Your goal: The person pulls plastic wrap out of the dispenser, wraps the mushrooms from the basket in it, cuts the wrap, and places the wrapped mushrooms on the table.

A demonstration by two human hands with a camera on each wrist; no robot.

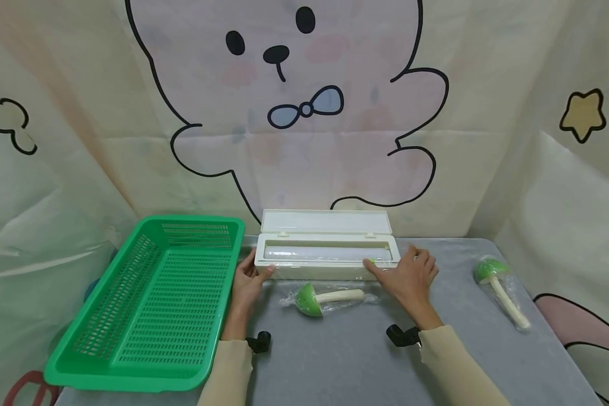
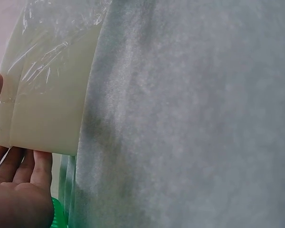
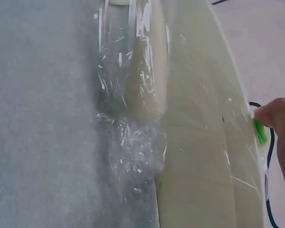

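A white cling film dispenser (image 1: 327,272) stands at the table's back with its lid (image 1: 327,221) raised and a film roll (image 1: 320,253) inside. My left hand (image 1: 246,285) holds its left end, thumb at the front and fingers against the end face. The thumb of my right hand (image 1: 411,277) presses a small green slider (image 3: 260,131) on the front top edge; its other fingers lie loosely bent beyond the right end. Clear film covers the dispenser's front. Just before it lies a film-wrapped, mushroom-shaped thing (image 1: 309,300) with green cap and pale stem.
A green plastic basket (image 1: 132,379) with perforated walls stands at the left, close beside my left forearm. Another wrapped mushroom-shaped thing (image 1: 504,299) lies near the right edge of the grey table (image 1: 345,361). A printed curtain (image 1: 487,113) hangs behind. Red handles (image 1: 27,386) show at the lower left.
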